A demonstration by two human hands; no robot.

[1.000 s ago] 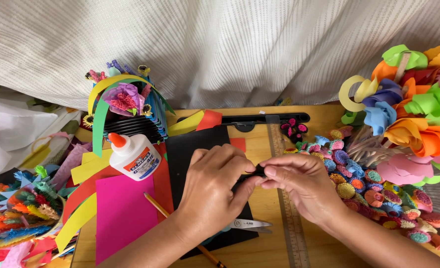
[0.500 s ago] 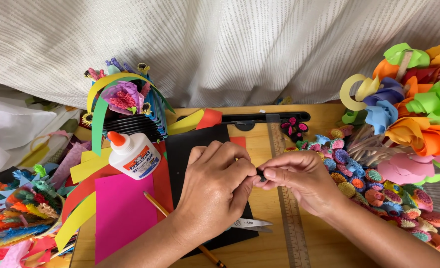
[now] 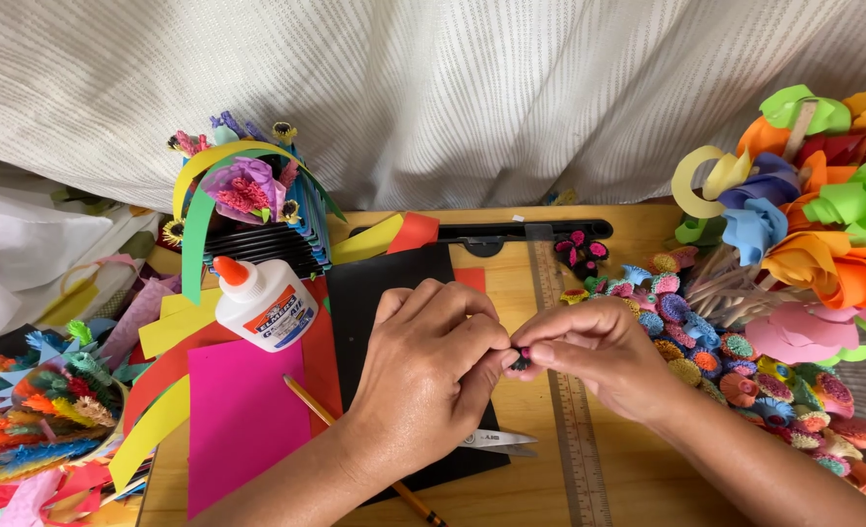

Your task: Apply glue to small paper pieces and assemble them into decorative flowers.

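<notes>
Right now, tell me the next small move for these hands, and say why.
Probably keep rolling the small dark paper coil a little tighter. The left hand and right hand both pinch it between fingertips, above the black paper sheet, and it looks tiny and unfinished. The glue bottle lies capped to the left, so gluing seems premature.

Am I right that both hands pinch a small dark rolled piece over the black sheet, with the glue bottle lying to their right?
Not quite. The glue bottle lies to the left of the hands, on the red paper, as the head view shows. The rest holds: the left hand and right hand pinch the small dark rolled piece over the black sheet.
</notes>
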